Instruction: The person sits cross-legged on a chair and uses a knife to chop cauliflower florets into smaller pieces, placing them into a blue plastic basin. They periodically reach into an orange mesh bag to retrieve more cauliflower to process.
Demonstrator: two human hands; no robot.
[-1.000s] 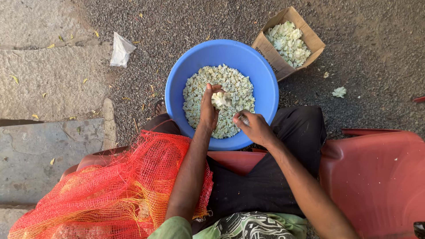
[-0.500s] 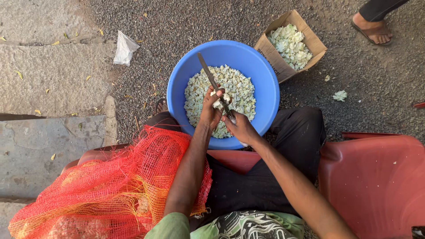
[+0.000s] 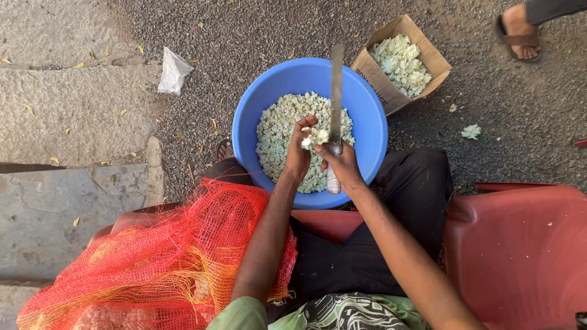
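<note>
Cauliflower floret (image 3: 315, 137), a small pale piece, is held over the blue basin (image 3: 251, 116) between the fingertips of the left hand (image 3: 298, 156), whose grip is closed on it. A long knife (image 3: 335, 91) is clasped by its handle in the right hand (image 3: 343, 166), that grip closed too, with the blade pointed away from the body and laid just beside the floret. The basin is seen about half covered with cut pieces (image 3: 278, 128), heaped over its bottom, so a good share of the cutting can be judged as done. A cardboard box (image 3: 428, 58) beyond the basin is filled with larger pale chunks (image 3: 400, 61); whether these are stock or trimmings cannot be told. An orange net sack (image 3: 153, 263) is draped across the left knee, with bulky shapes faintly seen through the mesh near its lower end, which suggests that more heads are left to be worked through. A stray scrap (image 3: 471, 131) is lying on the gravel well apart from the basin, and a sandalled foot (image 3: 520, 27) of another person is placed near the top edge.
</note>
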